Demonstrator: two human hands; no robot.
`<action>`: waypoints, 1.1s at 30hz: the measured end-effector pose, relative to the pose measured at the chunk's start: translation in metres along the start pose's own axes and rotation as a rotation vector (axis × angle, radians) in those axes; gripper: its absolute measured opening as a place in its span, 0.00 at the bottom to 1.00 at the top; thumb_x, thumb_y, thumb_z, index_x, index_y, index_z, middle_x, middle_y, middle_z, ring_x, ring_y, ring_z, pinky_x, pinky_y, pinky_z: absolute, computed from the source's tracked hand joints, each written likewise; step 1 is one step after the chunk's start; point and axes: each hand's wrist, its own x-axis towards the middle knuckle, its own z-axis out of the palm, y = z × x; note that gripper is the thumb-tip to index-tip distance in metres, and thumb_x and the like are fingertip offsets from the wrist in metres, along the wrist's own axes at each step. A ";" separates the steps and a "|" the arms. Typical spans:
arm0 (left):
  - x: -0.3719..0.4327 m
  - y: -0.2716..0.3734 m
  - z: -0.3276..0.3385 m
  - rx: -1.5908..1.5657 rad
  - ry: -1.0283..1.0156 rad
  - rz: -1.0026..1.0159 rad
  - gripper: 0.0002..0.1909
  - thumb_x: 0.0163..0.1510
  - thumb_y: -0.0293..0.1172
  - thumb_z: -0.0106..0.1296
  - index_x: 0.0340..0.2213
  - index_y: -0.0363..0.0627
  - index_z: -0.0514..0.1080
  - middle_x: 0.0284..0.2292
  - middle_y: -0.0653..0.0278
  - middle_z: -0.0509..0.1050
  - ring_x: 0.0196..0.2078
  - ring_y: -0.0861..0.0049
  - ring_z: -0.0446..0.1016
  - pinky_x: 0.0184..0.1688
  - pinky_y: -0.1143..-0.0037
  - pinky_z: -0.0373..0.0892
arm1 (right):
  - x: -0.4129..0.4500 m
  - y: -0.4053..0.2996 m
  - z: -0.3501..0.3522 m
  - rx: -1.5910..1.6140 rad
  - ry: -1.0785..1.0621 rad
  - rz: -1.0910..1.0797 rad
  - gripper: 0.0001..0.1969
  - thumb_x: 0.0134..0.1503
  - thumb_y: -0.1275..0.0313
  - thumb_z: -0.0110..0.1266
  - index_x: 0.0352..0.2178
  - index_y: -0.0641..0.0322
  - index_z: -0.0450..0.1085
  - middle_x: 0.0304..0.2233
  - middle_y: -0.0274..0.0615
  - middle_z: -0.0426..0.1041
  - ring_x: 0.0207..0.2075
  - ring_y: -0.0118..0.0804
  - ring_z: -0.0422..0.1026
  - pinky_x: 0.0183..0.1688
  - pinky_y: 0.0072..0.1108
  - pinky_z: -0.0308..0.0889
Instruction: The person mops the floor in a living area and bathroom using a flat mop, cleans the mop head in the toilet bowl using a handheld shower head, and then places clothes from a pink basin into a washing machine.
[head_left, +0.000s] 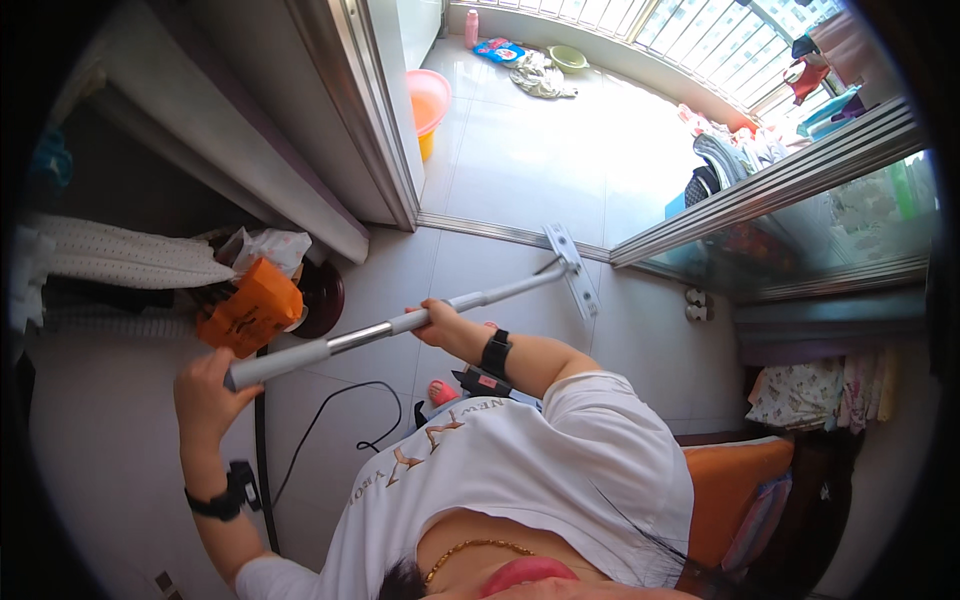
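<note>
A flat mop with a grey and chrome telescopic handle (358, 338) slants across the view in front of me. My left hand (204, 391) holds the butt end of the grey grip, at the left. Farther along the pole, my right hand (438, 322) is closed around a lower grey section. The narrow mop head plate (571, 271) lies on the tiled floor beside the sliding-door track (495, 228), one end reaching over the track. Its underside is hidden.
An orange bag (255, 307) and a dark red round stool (327, 300) stand at left. A black cable (322, 397) loops over the floor. Beyond the track are a pink basin (429, 101), crumpled cloth (541, 76) and a green basin (568, 58). A glass door (810, 225) stands right.
</note>
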 end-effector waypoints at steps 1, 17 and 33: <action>-0.025 -0.005 0.003 -0.013 -0.006 -0.060 0.24 0.26 0.38 0.66 0.22 0.42 0.64 0.19 0.59 0.68 0.22 0.65 0.68 0.23 0.72 0.63 | -0.002 0.013 0.007 -0.055 -0.023 0.030 0.12 0.52 0.76 0.41 0.39 0.61 0.54 0.32 0.49 0.67 0.32 0.43 0.71 0.39 0.36 0.68; -0.056 0.063 0.035 -0.660 -0.204 -0.340 0.21 0.38 0.22 0.53 0.39 0.38 0.66 0.33 0.48 0.71 0.35 0.56 0.71 0.37 0.70 0.67 | 0.079 0.009 0.073 -0.563 0.115 -0.103 0.19 0.49 0.80 0.44 0.41 0.59 0.47 0.27 0.45 0.65 0.22 0.42 0.71 0.25 0.35 0.71; 0.300 0.179 -0.001 -0.021 0.034 0.017 0.21 0.39 0.31 0.58 0.37 0.38 0.68 0.31 0.53 0.69 0.25 0.64 0.70 0.25 0.73 0.68 | 0.117 -0.272 0.286 -0.196 -0.430 -0.056 0.04 0.52 0.76 0.41 0.26 0.60 0.54 0.12 0.35 0.57 0.13 0.31 0.60 0.16 0.23 0.60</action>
